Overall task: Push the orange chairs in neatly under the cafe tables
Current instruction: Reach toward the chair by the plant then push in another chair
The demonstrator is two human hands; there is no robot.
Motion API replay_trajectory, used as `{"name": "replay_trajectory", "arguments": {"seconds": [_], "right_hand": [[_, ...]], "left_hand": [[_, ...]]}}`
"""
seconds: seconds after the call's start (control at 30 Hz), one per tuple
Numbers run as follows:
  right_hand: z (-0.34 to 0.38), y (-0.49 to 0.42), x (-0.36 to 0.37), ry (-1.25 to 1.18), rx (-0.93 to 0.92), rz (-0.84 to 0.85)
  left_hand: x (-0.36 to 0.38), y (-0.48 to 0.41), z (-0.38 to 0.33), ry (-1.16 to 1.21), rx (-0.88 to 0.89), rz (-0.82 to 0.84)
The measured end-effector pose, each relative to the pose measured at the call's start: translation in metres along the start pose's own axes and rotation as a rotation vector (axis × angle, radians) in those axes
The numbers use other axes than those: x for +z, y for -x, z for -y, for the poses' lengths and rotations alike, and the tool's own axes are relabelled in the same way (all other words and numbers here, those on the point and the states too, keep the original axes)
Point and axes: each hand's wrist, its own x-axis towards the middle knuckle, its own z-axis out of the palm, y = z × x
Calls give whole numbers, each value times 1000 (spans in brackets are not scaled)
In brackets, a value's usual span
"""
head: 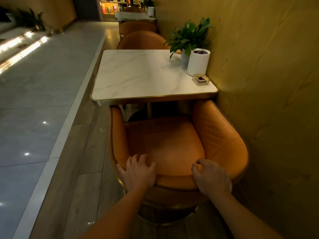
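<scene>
An orange padded chair [172, 142] with a curved back stands in front of me, facing a white marble cafe table [138, 75] with a gold edge. The tips of its arms reach just under the table's near edge. My left hand [138, 171] grips the top of the backrest on the left side, fingers curled over it. My right hand [211, 178] holds the same backrest rim further right. A second orange chair [141, 40] sits at the table's far side, and a third [136, 26] stands beyond it by another table [134, 15].
On the table's right side stand a potted plant [188, 37], a white cylinder [198, 62] and a small glass ashtray [200, 79]. A yellow wall [267, 83] runs close along the right. A tiled walkway [43, 83] lies to the left.
</scene>
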Motion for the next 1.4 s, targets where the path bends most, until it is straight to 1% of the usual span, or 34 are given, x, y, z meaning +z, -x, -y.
{"name": "replay_trajectory", "arguments": {"seconds": [0.2, 0.33, 0.43, 0.57, 0.7, 0.8, 0.93, 1.07, 1.17, 1.23, 1.4], "right_hand": [[1, 2, 0, 3, -9, 23], [-1, 2, -1, 14, -14, 32], [-2, 0, 2, 27, -13, 54], [-3, -1, 3, 15, -11, 40], [-3, -1, 5, -11, -5, 42], [-2, -1, 5, 6, -35, 61], [1, 0, -2, 43, -82, 59], [6, 6, -11, 104, -151, 69], [10, 11, -17, 39, -137, 140], [10, 13, -19, 39, -154, 170], [12, 14, -28, 6, -186, 176]], "left_hand": [[-4, 1, 3, -80, 16, 85], [-7, 2, 4, -89, 29, 137], [-9, 4, 4, -73, 27, 130], [-12, 7, 5, -29, 31, 125], [-26, 20, 19, 42, 104, 101], [-44, 32, 40, -31, 187, 62], [-69, 44, 51, -96, 204, 61], [-84, 51, 46, -151, 265, 47], [-96, 49, 37, -166, 281, 38], [-103, 47, 30, -163, 285, 22], [-120, 50, 16, -189, 282, -15]]}}
